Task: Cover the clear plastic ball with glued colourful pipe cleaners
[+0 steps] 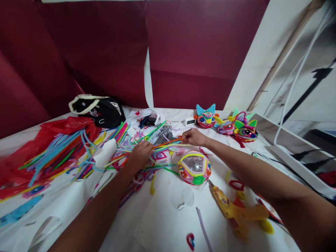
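Observation:
An orange pipe cleaner [168,142] stretches between my two hands above a pile of coloured pipe cleaners. My left hand [141,154] is closed on its left part, over the pile. At its right end my right hand [193,137] pinches it with closed fingers. Just below my right hand lies a round, colourful decorated piece [194,167] with a clear window and a green spot. Behind the orange pipe cleaner is a bunch of silvery grey strands [163,134].
A yellow glue gun [236,211] lies at the front right. Finished colourful animal figures [206,117] and a small white device [189,121] stand at the back. A red plastic bag [47,138] with pipe cleaners and a black bag [107,113] are at the left.

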Tool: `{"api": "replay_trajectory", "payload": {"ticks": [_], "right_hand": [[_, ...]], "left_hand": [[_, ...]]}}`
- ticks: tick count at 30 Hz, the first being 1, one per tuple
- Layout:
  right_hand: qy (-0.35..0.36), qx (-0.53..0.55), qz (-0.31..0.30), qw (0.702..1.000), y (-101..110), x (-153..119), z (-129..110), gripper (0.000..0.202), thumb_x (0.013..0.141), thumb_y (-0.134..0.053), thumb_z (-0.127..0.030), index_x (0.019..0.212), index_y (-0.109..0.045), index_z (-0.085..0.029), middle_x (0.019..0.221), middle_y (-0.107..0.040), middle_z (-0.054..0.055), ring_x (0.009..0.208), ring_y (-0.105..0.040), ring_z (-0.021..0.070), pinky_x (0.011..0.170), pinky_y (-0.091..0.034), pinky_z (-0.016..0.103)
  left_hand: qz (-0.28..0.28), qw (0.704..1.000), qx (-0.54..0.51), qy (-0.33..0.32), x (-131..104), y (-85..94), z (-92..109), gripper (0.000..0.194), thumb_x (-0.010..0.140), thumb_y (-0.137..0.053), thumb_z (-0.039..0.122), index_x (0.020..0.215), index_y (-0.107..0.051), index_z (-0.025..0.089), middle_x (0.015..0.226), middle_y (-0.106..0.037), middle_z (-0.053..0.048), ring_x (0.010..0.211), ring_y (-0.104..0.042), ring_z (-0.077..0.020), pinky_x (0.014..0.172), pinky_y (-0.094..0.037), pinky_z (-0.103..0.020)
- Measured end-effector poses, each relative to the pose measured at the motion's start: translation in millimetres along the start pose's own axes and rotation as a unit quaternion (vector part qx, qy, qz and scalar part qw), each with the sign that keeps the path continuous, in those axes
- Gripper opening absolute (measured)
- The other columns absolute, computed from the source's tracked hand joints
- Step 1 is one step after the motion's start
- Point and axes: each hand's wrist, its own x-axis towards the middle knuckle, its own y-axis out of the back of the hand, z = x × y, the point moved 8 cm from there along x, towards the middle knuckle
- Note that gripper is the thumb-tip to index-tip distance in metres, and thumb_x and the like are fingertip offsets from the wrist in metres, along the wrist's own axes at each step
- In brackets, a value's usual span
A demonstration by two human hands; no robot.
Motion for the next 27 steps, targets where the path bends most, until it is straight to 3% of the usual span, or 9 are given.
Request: {"api": "replay_trajectory", "payload": {"ticks": [5, 9, 13, 17, 20, 22, 25, 27], "right_hand": [[-0.042, 0.128, 0.088, 0.987, 29.0, -7.3, 14.5, 0.033, 0.096, -0.062, -0.037, 0.122, -0.061, -0.016, 0.120, -0.064, 0.008, 0.099, -0.065, 0.0204, 0.083, -0.057, 0.040], [-0.048, 0.231, 0.213, 0.948, 72.0, -26.9, 22.4, 0.021, 0.084, -0.071, -0.031, 0.077, -0.063, -0.013, 0.072, -0.064, 0.002, 0.063, -0.062, 0.0131, 0.056, -0.052, 0.026], [-0.013, 0.318, 0.345, 0.883, 128.2, -67.4, 18.6, 0.026, 0.075, -0.067, -0.028, 0.060, -0.048, -0.020, 0.054, -0.051, -0.004, 0.055, -0.060, 0.0115, 0.048, -0.047, 0.021], [0.031, 0.356, 0.407, 0.841, 165.3, -120.3, -0.1, 0.030, 0.068, -0.066, -0.023, 0.054, -0.039, -0.022, 0.047, -0.037, -0.007, 0.060, -0.064, 0.0126, 0.048, -0.045, 0.019], [0.093, 0.375, 0.406, 0.828, 168.4, -162.5, -21.1, 0.027, 0.065, -0.070, -0.020, 0.055, -0.045, -0.022, 0.049, -0.044, -0.005, 0.063, -0.068, 0.0148, 0.047, -0.046, 0.019], [0.089, 0.375, 0.398, 0.833, 157.5, -189.7, -26.3, 0.022, 0.063, -0.073, -0.020, 0.057, -0.051, -0.022, 0.050, -0.050, -0.005, 0.057, -0.067, 0.0150, 0.045, -0.046, 0.020], [0.043, 0.370, 0.381, 0.846, 129.0, -225.3, -19.0, 0.016, 0.061, -0.074, -0.020, 0.059, -0.058, -0.022, 0.050, -0.057, -0.002, 0.053, -0.066, 0.0166, 0.045, -0.048, 0.024], [0.005, 0.377, 0.374, 0.847, 107.3, -244.9, -6.7, 0.014, 0.062, -0.075, -0.022, 0.059, -0.061, -0.023, 0.055, -0.064, 0.001, 0.051, -0.064, 0.0163, 0.045, -0.050, 0.026]], "left_hand": [[-0.005, 1.000, -0.010, 0.001, -2.2, -3.6, -4.2, 0.023, 0.099, -0.042, 0.025, 0.095, -0.064, 0.018, 0.093, -0.064, -0.009, 0.091, -0.059, -0.0233, 0.087, -0.047, -0.037], [-0.009, 1.000, -0.009, 0.010, -2.4, -5.2, -4.1, 0.023, 0.098, -0.043, 0.025, 0.091, -0.064, 0.017, 0.092, -0.065, -0.009, 0.090, -0.059, -0.0233, 0.086, -0.047, -0.036], [-0.007, 1.000, -0.009, 0.017, -1.0, -4.1, -4.5, 0.023, 0.097, -0.044, 0.024, 0.087, -0.063, 0.018, 0.090, -0.066, -0.009, 0.090, -0.060, -0.0229, 0.087, -0.047, -0.036], [0.010, 0.999, -0.023, 0.032, 2.9, 11.6, -5.3, 0.019, 0.093, -0.051, 0.032, 0.091, -0.064, 0.019, 0.094, -0.068, -0.008, 0.093, -0.062, -0.0240, 0.087, -0.049, -0.037], [0.078, 0.995, -0.056, 0.041, 4.8, 46.3, 5.8, 0.028, 0.092, -0.052, 0.040, 0.104, -0.064, 0.017, 0.109, -0.067, -0.011, 0.105, -0.061, -0.0267, 0.097, -0.047, -0.041], [0.133, 0.986, -0.097, 0.020, 2.8, 74.1, 24.7, 0.032, 0.094, -0.048, 0.041, 0.103, -0.065, 0.017, 0.109, -0.067, -0.011, 0.108, -0.061, -0.0262, 0.099, -0.047, -0.040], [0.138, 0.977, -0.164, -0.010, -2.9, 97.1, 57.2, 0.032, 0.097, -0.043, 0.040, 0.097, -0.067, 0.018, 0.099, -0.070, -0.007, 0.098, -0.065, -0.0210, 0.094, -0.049, -0.034], [0.125, 0.975, -0.181, -0.012, -8.3, 100.8, 73.2, 0.031, 0.097, -0.043, 0.038, 0.094, -0.067, 0.019, 0.097, -0.071, -0.006, 0.096, -0.065, -0.0205, 0.093, -0.050, -0.034]]}}
